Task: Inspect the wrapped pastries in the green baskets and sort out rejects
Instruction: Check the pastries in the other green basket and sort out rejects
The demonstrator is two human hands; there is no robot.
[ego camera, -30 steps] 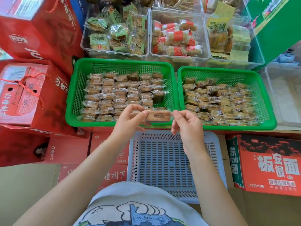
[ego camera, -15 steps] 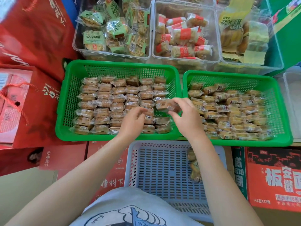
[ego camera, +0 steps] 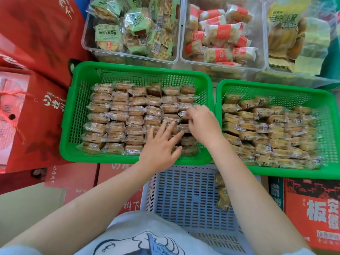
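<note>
Two green baskets stand side by side: the left basket holds neat rows of clear-wrapped brown pastries, the right basket a looser pile of wrapped pastries. My left hand lies flat, fingers spread, on the pastries at the left basket's near right corner. My right hand is beside it, fingers curled onto a wrapped pastry in the right-hand column. A pale blue basket below holds a few wrapped pastries beside my right forearm.
Clear tubs of other wrapped snacks stand behind the green baskets: green-labelled, red-labelled and yellow-labelled. Red gift boxes crowd the left side, and a red carton sits at the lower right.
The pastry I held up in both hands has gone down into the left basket. My left hand has opened flat on the rows; my right hand has lowered onto the right column.
</note>
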